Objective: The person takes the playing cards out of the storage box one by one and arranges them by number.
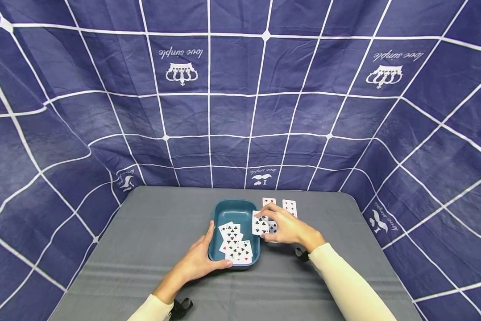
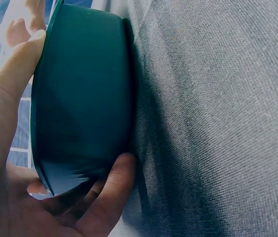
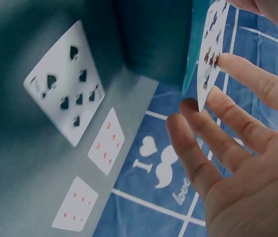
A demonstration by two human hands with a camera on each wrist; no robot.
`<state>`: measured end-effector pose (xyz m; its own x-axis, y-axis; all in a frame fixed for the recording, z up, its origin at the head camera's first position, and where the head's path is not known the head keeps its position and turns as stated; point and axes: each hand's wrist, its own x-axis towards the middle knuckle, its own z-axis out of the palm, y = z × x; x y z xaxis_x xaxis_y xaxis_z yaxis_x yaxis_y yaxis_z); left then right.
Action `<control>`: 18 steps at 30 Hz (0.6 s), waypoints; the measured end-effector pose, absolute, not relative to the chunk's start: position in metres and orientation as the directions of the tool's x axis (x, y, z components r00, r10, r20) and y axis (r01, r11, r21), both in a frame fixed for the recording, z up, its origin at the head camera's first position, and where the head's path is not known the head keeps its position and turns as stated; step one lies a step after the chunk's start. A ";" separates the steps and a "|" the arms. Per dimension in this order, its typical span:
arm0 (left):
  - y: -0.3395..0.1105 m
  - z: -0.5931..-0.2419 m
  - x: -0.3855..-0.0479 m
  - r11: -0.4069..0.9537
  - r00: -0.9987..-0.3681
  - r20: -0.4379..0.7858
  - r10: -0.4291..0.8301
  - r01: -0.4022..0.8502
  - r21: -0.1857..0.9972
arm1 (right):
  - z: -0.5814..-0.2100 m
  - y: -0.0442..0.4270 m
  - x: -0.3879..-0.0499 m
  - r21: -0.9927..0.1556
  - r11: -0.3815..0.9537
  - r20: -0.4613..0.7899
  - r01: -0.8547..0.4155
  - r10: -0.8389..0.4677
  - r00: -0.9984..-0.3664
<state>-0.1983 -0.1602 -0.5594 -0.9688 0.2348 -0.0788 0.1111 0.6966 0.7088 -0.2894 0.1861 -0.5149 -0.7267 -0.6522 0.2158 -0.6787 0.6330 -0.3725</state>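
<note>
Lower centre, apparently mid-loading: right hand [image 1: 285,226] pinches white black-pipped card [image 1: 259,226], left hand [image 1: 196,260] grips teal oblong tray [image 1: 235,215]; release inside seems next.

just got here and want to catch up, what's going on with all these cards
A person is handling playing cards around a teal tray. Their left hand holds the tray's near left corner, while the right hand pinches a clubs card at its right rim. Several overlapping face-up cards lie inside. On the gray table right of the tray are three more: a seven of spades, a hearts card and a six of diamonds.
</note>
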 end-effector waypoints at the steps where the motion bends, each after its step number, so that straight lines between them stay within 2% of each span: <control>1: -0.160 -0.559 -0.199 0.697 -0.968 -0.079 0.236 0.113 0.708 | -0.516 0.189 -0.289 -0.372 0.636 0.219 -0.676 -0.648 -0.729; 8: -0.160 -0.557 -0.198 0.698 -0.968 -0.089 0.234 0.103 0.709 | -0.518 0.211 -0.287 -0.369 0.665 0.218 -0.650 -0.618 -0.756; 18: -0.160 -0.559 -0.199 0.687 -0.966 -0.089 0.243 0.107 0.719 | -0.541 0.246 -0.284 -0.355 0.700 0.255 -0.620 -0.565 -0.784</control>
